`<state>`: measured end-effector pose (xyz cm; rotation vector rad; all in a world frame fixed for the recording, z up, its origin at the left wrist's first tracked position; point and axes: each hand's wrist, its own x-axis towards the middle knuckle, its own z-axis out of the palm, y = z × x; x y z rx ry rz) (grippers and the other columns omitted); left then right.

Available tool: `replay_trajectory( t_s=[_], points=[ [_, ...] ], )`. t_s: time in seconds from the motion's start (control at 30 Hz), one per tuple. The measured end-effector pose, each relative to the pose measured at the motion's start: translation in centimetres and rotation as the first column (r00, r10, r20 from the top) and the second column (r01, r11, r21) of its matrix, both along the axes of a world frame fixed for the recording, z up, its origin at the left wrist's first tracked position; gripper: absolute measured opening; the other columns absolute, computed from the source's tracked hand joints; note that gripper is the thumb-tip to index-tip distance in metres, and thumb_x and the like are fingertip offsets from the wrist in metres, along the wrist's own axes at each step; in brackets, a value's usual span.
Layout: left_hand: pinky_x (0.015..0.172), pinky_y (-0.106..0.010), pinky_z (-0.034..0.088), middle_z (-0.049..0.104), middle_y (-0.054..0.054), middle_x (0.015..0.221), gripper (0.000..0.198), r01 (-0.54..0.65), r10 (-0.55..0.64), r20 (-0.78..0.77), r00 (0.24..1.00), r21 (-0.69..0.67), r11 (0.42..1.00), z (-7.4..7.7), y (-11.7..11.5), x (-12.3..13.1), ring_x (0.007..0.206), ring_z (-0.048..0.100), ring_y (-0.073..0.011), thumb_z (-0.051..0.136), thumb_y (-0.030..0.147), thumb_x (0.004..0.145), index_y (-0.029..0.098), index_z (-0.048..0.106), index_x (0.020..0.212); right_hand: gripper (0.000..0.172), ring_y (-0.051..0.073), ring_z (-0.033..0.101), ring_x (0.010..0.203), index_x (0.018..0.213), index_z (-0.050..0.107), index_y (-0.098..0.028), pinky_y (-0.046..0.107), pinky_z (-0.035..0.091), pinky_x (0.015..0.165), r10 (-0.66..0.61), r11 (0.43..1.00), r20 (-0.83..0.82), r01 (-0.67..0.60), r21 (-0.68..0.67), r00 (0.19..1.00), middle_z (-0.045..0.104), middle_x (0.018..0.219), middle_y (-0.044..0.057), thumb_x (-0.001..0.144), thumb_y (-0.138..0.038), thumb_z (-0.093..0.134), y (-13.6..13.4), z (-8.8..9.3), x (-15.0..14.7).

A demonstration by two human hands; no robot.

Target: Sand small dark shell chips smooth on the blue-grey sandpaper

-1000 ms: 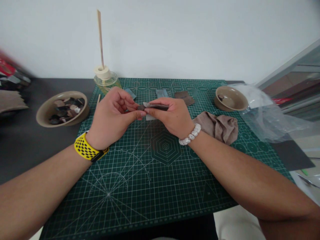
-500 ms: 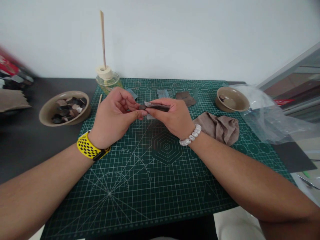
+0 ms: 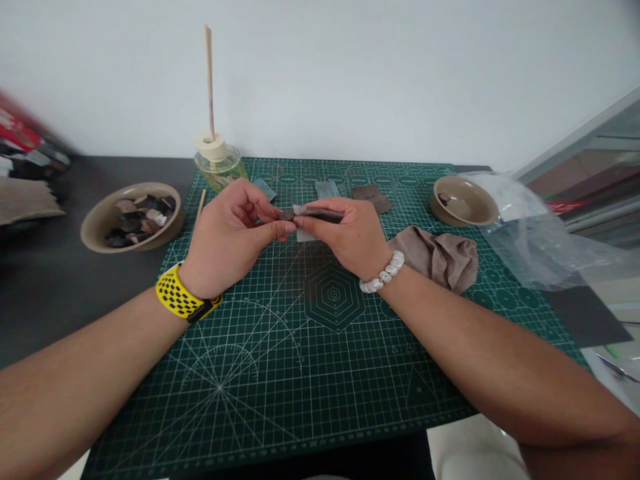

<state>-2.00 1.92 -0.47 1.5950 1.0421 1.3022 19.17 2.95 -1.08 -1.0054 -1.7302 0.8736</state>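
Note:
Both my hands meet above the far middle of the green cutting mat (image 3: 280,360). My left hand (image 3: 227,237), with a yellow watch band at the wrist, pinches a small dark flat piece (image 3: 286,215) between thumb and fingers. My right hand (image 3: 347,233), with a white bead bracelet, is closed on a folded strip of dark sandpaper (image 3: 320,213) laid against that piece. Fingers hide most of the piece.
A tan bowl (image 3: 97,227) of several dark and pale chips stands at the left on the dark table. A second tan bowl (image 3: 465,200), a brown cloth (image 3: 440,257) and a clear plastic bag (image 3: 540,233) lie at the right. A reed diffuser bottle (image 3: 219,163) and sandpaper scraps (image 3: 370,195) sit at the mat's far edge.
My hands keep the same grip and place; the view has drifted slightly, so things sit a little further right in the picture.

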Motion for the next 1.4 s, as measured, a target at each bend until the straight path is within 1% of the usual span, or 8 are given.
replay_trajectory(
  t_s=[0.2, 0.37, 0.5, 0.77, 0.93, 1.13, 1.3, 1.4],
  points=[
    [0.067, -0.032, 0.063, 0.076, 0.005, 0.073, 0.035, -0.001, 0.001, -0.020, 1.000, -0.004, 1.000, 0.20, -0.16, 0.03, 0.068, 0.076, -0.0171, 0.092, 0.013, 0.075, 0.025, 0.060, 0.084, 0.014, 0.024, 0.086, 0.103, 0.104, 0.092, -0.027, 0.037, 0.066, 0.097, 0.025, 1.000, 0.054, -0.024, -0.016, 0.998, 0.091, 0.107, 0.002, 0.094, -0.036, 0.090, 0.13, -0.13, 0.11],
    [0.065, -0.033, 0.062, 0.075, 0.005, 0.071, 0.035, -0.013, 0.013, -0.020, 1.000, -0.014, 1.000, 0.39, -0.28, 0.19, 0.066, 0.075, -0.0171, 0.092, 0.016, 0.074, 0.026, 0.060, 0.083, 0.012, 0.023, 0.086, 0.095, 0.099, 0.092, -0.026, 0.035, 0.067, 0.089, 0.036, 0.998, 0.024, -0.035, -0.057, 0.999, 0.091, 0.099, 0.001, 0.093, -0.036, 0.091, 0.28, 0.06, 0.11],
    [0.066, -0.035, 0.063, 0.076, 0.005, 0.075, 0.035, -0.022, 0.021, -0.023, 1.000, -0.019, 1.000, 0.50, -0.33, 0.22, 0.066, 0.074, -0.0172, 0.092, 0.016, 0.074, 0.026, 0.059, 0.082, 0.008, 0.022, 0.085, 0.091, 0.095, 0.092, -0.025, 0.033, 0.066, 0.085, 0.009, 1.000, 0.019, -0.008, -0.030, 1.000, 0.090, 0.094, 0.001, 0.092, -0.032, 0.091, 0.29, 0.23, 0.07],
    [0.067, -0.036, 0.062, 0.075, 0.004, 0.073, 0.033, 0.000, 0.001, -0.036, 0.999, 0.010, 1.000, 0.31, -0.22, 0.12, 0.067, 0.074, -0.0181, 0.090, 0.015, 0.077, 0.025, 0.060, 0.084, 0.011, 0.022, 0.086, 0.100, 0.102, 0.093, -0.027, 0.035, 0.066, 0.095, 0.054, 0.997, -0.030, -0.055, -0.047, 0.998, 0.091, 0.104, 0.000, 0.093, -0.032, 0.089, 0.35, -0.37, -0.01],
    [0.066, -0.035, 0.062, 0.070, 0.006, 0.073, 0.033, 0.012, -0.011, -0.032, 0.999, 0.027, 1.000, 0.14, -0.17, 0.11, 0.068, 0.074, -0.0177, 0.090, 0.013, 0.076, 0.026, 0.060, 0.085, 0.009, 0.021, 0.086, 0.096, 0.097, 0.093, -0.026, 0.033, 0.066, 0.090, 0.071, 0.997, -0.046, -0.073, -0.030, 0.996, 0.091, 0.100, 0.000, 0.092, -0.033, 0.090, 0.40, -0.24, 0.16],
    [0.065, -0.032, 0.061, 0.071, 0.006, 0.072, 0.034, 0.002, -0.002, -0.026, 1.000, 0.024, 1.000, 0.09, -0.19, 0.06, 0.066, 0.073, -0.0166, 0.090, 0.013, 0.075, 0.025, 0.060, 0.084, 0.009, 0.022, 0.085, 0.092, 0.094, 0.092, -0.025, 0.034, 0.067, 0.087, 0.005, 0.999, -0.038, -0.006, -0.035, 0.999, 0.090, 0.096, 0.000, 0.090, -0.033, 0.091, -0.01, 0.05, -0.04],
    [0.065, -0.032, 0.062, 0.075, 0.005, 0.073, 0.034, 0.005, -0.005, 0.004, 1.000, 0.027, 1.000, 0.04, -0.04, 0.05, 0.065, 0.075, -0.0173, 0.092, 0.018, 0.073, 0.025, 0.061, 0.085, 0.011, 0.021, 0.085, 0.096, 0.100, 0.093, -0.026, 0.034, 0.066, 0.092, 0.014, 1.000, -0.022, -0.014, -0.015, 1.000, 0.091, 0.102, 0.001, 0.093, -0.032, 0.088, -0.14, -0.06, -0.18],
    [0.067, -0.033, 0.062, 0.075, 0.004, 0.075, 0.031, -0.004, 0.004, -0.028, 1.000, -0.003, 1.000, 0.28, -0.19, 0.14, 0.067, 0.075, -0.0185, 0.091, 0.018, 0.074, 0.025, 0.064, 0.087, 0.012, 0.020, 0.085, 0.099, 0.102, 0.092, -0.026, 0.033, 0.065, 0.094, 0.038, 0.999, -0.014, -0.039, -0.011, 0.999, 0.091, 0.104, 0.000, 0.093, -0.032, 0.088, -0.11, -0.02, -0.11]
  ],
)
